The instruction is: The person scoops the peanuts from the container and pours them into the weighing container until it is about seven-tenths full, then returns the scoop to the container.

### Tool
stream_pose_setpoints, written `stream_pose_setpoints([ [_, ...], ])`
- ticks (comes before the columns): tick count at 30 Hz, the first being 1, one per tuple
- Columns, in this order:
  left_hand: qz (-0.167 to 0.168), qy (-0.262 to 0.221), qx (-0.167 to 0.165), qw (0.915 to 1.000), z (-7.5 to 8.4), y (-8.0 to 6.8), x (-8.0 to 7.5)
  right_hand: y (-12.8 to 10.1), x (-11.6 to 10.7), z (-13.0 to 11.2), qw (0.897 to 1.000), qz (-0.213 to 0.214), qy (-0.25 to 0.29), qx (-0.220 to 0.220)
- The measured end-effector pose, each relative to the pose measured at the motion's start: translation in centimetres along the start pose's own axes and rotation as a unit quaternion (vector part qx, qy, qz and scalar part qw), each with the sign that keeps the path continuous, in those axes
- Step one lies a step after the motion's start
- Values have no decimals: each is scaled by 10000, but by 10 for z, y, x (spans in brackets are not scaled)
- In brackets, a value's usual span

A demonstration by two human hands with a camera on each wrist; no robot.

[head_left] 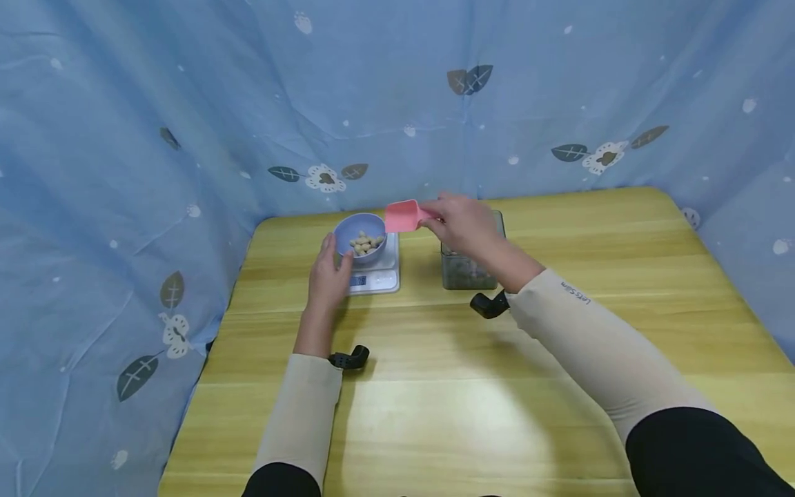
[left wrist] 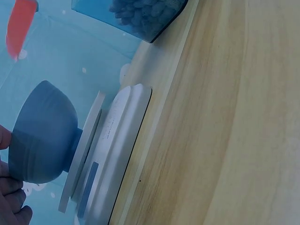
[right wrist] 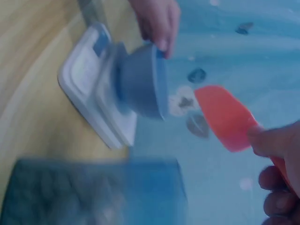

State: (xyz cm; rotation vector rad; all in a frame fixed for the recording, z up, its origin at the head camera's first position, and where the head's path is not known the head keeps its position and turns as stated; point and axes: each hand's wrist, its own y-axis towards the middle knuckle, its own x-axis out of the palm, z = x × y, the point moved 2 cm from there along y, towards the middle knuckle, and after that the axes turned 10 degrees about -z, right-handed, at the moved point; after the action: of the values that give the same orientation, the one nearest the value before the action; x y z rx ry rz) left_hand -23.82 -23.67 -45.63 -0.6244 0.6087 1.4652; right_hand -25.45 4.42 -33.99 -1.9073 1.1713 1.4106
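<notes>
My left hand (head_left: 328, 277) holds the side of a blue-purple bowl (head_left: 348, 231), its fingers and thumb at the rim. Inside the bowl lie several peanuts (head_left: 365, 244). The bowl stands on a white kitchen scale (head_left: 386, 279) with a lit display; the left wrist view shows its foot on the scale's plate (left wrist: 84, 154). My right hand (head_left: 466, 224) grips the handle of a pink scoop (head_left: 402, 216), raised just right of the bowl. No peanuts show in the scoop, also seen as a red-pink blade (right wrist: 225, 117) in the right wrist view.
A see-through box (head_left: 462, 275) stands right of the scale, partly under my right hand. Peanut-like pieces (left wrist: 147, 11) fill its lower part in the left wrist view. Behind the wooden table (head_left: 422, 386) hangs a blue patterned curtain (head_left: 397, 90).
</notes>
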Motion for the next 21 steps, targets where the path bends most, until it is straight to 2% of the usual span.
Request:
stream_pose_setpoints([
  [6,-104,-26,-94,9999,0,1,2,-29,-33,34,9992,-336,68,184],
  [10,-100,-15,-99,9999,2,1,-1,-43,-45,54,9979,-585,-83,274],
  [17,-97,-33,-120,9999,3,1,-2,-49,-32,69,9921,-746,-983,236],
  [21,-125,-55,-112,9998,5,-1,-2,-48,-18,71,9877,-1009,-1168,251],
])
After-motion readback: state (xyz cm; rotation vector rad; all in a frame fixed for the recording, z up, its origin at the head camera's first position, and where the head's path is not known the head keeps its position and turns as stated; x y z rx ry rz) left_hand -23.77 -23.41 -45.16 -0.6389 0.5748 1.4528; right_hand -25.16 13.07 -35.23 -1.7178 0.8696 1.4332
